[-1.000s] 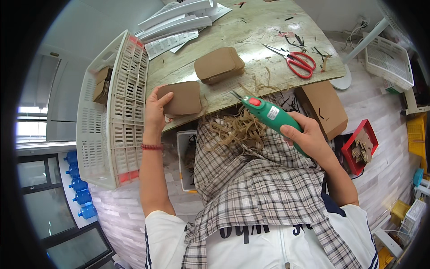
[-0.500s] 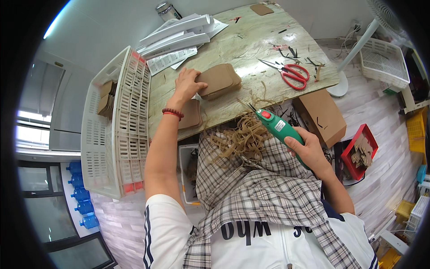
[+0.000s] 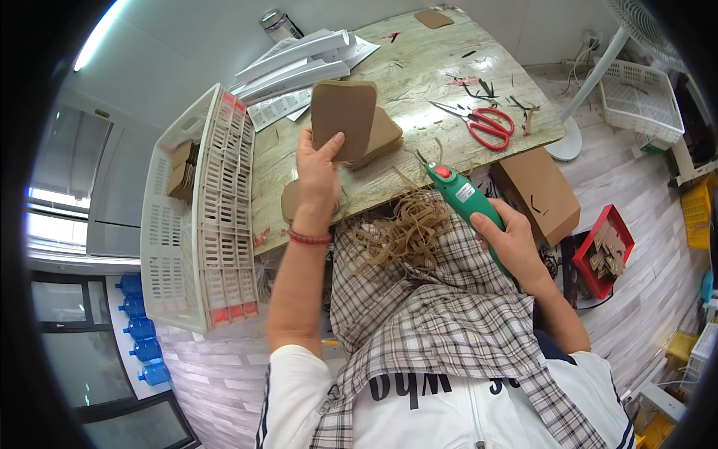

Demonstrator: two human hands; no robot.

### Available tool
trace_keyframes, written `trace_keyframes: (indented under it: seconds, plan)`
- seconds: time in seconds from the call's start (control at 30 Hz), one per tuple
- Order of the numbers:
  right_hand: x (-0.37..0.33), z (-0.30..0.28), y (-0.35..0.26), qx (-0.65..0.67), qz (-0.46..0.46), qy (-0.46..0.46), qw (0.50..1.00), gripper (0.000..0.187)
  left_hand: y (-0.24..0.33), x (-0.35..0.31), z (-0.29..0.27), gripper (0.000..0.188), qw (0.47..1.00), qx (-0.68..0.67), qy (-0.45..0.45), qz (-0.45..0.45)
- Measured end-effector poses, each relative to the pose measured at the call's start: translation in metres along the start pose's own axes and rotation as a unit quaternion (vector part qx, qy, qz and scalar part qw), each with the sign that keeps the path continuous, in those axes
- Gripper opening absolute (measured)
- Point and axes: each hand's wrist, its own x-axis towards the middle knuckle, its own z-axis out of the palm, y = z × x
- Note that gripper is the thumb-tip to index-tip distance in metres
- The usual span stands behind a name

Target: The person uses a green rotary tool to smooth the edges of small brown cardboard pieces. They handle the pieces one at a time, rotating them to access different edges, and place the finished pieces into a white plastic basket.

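My left hand [image 3: 320,170] pinches a flat brown panel with rounded corners [image 3: 345,116], raised upright above the table, thumb on its face. Behind it lies a stack of similar brown panels [image 3: 385,135]; another panel [image 3: 290,200] rests by the table's near edge, partly hidden by my left hand. Wrapped round a green handheld power tool [image 3: 471,206] with a red button is my right hand [image 3: 510,241]. The tool's thin pronged tip points toward the table edge, apart from the panel. Curly brown trimmings [image 3: 411,232] are heaped on my checked apron [image 3: 434,318].
Red-handled scissors [image 3: 490,127] and dark scraps lie on the table [image 3: 419,75]. Papers [image 3: 299,67] sit at the far left, beside a white slatted crate [image 3: 224,202]. Right of the table are a cardboard box [image 3: 535,194], a red tray of brown pieces [image 3: 604,251] and a fan [image 3: 598,67].
My left hand has lifted a brown panel off the stack and drawn it toward me, turning it upright. My right hand holds the tool in nearly the same place.
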Motion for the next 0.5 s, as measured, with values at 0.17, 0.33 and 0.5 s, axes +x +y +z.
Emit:
trace_keyframes:
  seconds: [0.17, 0.33, 0.5]
  plan:
    - [-0.001, 0.013, -0.014, -0.014, -0.039, 0.044, 0.998, 0.038, -0.027, -0.03, 0.049, 0.039, 0.951, -0.3, 0.073, -0.024]
    - [-0.004, 0.016, -0.023, -0.029, -0.069, 0.068, 0.995, 0.04, -0.03, -0.037, 0.079, 0.045, 0.916, -0.387, 0.102, -0.009]
    - [-0.009, 0.023, -0.03, -0.042, -0.08, 0.074, 0.993, 0.042, -0.022, -0.038, 0.086, 0.044, 0.908, -0.41, 0.089, -0.007]
